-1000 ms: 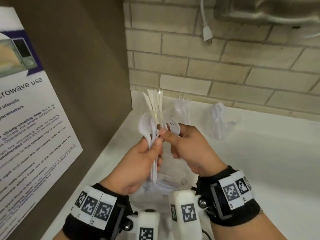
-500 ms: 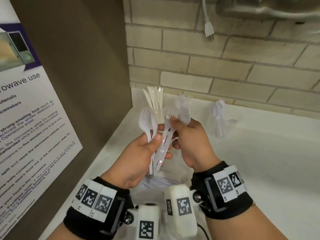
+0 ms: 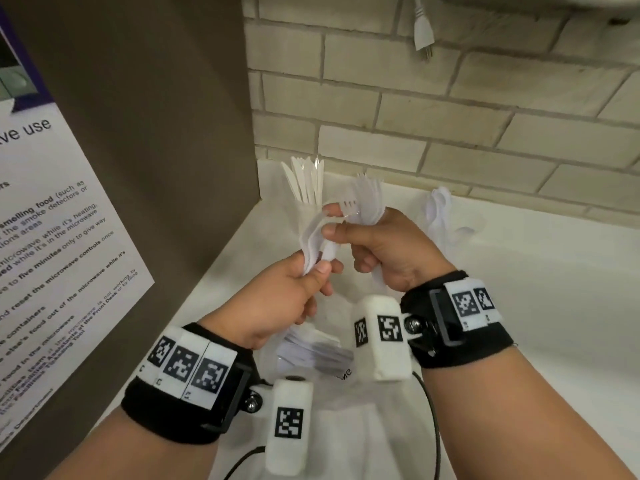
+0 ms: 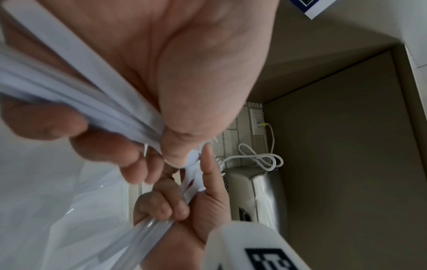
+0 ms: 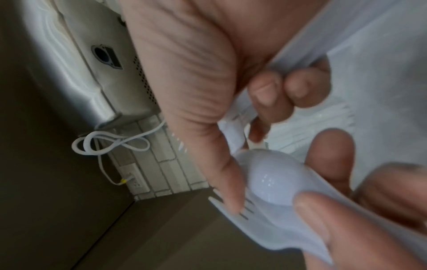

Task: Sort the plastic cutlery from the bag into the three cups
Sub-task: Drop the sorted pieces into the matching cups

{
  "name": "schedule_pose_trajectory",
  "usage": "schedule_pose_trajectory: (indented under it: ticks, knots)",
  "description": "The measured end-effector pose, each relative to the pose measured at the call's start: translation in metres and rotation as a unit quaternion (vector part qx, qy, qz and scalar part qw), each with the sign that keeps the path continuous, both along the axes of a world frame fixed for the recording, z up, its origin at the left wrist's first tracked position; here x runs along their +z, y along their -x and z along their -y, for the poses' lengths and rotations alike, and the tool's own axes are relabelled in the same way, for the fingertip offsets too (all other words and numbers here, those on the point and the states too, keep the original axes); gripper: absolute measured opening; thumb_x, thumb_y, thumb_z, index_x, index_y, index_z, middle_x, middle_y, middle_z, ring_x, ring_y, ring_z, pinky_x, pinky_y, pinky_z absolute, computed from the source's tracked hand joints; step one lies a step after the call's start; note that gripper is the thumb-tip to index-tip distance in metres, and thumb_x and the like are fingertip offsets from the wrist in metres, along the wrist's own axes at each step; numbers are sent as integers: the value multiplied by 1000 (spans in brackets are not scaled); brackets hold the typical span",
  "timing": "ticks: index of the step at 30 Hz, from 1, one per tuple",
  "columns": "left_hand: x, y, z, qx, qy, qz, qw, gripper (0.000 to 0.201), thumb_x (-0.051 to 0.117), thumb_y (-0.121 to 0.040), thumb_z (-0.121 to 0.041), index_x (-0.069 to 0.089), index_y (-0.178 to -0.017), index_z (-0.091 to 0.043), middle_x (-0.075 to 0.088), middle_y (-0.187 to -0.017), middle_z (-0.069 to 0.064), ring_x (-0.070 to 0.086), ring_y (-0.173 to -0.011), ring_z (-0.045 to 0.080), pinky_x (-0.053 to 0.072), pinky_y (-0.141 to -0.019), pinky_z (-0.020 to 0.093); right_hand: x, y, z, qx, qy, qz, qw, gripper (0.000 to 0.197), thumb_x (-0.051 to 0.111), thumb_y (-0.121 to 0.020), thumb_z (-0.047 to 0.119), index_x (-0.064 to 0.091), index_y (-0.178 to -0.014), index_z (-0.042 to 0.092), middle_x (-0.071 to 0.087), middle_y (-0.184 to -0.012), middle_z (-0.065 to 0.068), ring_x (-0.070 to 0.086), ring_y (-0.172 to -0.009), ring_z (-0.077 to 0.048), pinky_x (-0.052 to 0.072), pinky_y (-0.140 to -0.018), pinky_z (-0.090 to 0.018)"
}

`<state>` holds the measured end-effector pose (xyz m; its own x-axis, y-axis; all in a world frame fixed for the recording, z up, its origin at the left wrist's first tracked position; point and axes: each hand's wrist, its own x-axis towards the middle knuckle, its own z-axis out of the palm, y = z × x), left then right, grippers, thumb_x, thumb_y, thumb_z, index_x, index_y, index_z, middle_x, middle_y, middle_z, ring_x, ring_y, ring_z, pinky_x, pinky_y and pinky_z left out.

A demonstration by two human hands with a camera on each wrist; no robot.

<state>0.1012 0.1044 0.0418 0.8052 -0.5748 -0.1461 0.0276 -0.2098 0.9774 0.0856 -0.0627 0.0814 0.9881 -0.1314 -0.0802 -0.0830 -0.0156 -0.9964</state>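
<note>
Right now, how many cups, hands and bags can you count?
Cups: 3 (knives cup, forks cup, spoons cup)
Hands: 2 (left hand, right hand), both holding cutlery
Bag: 1
Total: 6

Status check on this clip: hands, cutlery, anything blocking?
Left hand grips a cutlery bundle. Right hand holds forks by their handles. Knives already stand in the back cup. Bag below; nothing blocking.
</note>
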Motion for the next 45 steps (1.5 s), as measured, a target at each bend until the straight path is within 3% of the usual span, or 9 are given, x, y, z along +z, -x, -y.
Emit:
schedule_pose_trajectory:
  ticks: [5, 8, 12, 20, 26, 33, 36, 39, 45]
  knots:
    - [-2, -2, 1, -50, -29, -26, 998, 27, 45, -99, -32, 69, -101, -19, 56, -76, -2, 49, -56, 10, 42, -57, 27, 0, -4, 5, 7, 33, -44, 998, 16, 74, -80, 11, 64, -68, 7, 46, -43, 1, 30, -34, -11, 23, -48, -26]
    - [-5, -3, 1, -59, -30, -29, 997, 27, 47, -98, -32, 70, -97, -17, 51, -68, -4, 46, -54, 10, 42, -55, 26, -1, -5, 7, -13, 16, -26, 999, 18, 76, -80, 16, 65, -84, 2, 43, -55, -8, 29, -37, -13, 24, -46, -25]
    - [-2, -2, -1, -80, 5, -39, 996, 29, 45, -99, -29, 68, -96, -12, 44, -62, -5, 39, -51, 11, 39, -54, 24, -4, -5, 11, 19, -28, 9, 999, 13, 76, -76, 17, 68, -81, 8, 55, -59, -5, 32, -37, -11, 26, -42, -20]
    - [-5, 0, -2, -192, 31, -98, 976, 33, 52, -85, -51, 70, -82, -23, 41, -58, -5, 34, -43, 9, 34, -47, 25, -7, -5, 12, 131, 51, -39, 989, 49, 83, -67, 27, 68, -97, -9, 60, -67, -15, 35, -38, -13, 26, -39, -19]
    - [-8, -2, 0, -136, 16, -64, 989, 37, 51, -81, -48, 65, -89, -14, 43, -58, -4, 34, -45, 11, 32, -47, 26, -4, -5, 19, 22, 25, 5, 999, 56, 79, -69, 29, 62, -98, -16, 50, -59, -13, 34, -40, -14, 26, -43, -24]
    - [-4, 2, 5, -122, 17, -59, 991, 34, 51, -83, -47, 66, -86, -16, 38, -56, -7, 28, -48, 11, 26, -48, 26, -5, 1, 19, 84, 18, -13, 996, 46, 76, -70, 28, 66, -98, -7, 67, -84, -20, 49, -45, -9, 27, -43, -23]
    - [-7, 1, 6, -108, -8, -62, 992, 32, 52, -89, -42, 66, -90, -14, 38, -54, -8, 27, -49, 10, 25, -47, 25, -4, 1, 21, 33, -17, -10, 999, 19, 68, -86, 25, 66, -87, 7, 73, -87, -16, 44, -41, -10, 28, -43, -23]
    - [-10, 1, 7, -96, -39, -61, 993, 29, 48, -96, -36, 64, -95, -11, 38, -54, -9, 28, -48, 8, 27, -45, 22, 1, -3, 32, -60, -71, 15, 996, 15, 64, -91, 22, 64, -82, 11, 73, -83, -14, 32, -37, -10, 30, -46, -26]
    - [-5, 0, 16, -7, 12, -62, 998, 32, 45, -97, -37, 63, -97, -11, 36, -59, -3, 29, -46, 8, 28, -43, 22, 29, -32, 75, -268, -120, 133, 947, 16, 60, -93, 28, 62, -86, 14, 60, -59, 2, 56, -58, -14, 44, -59, -30]
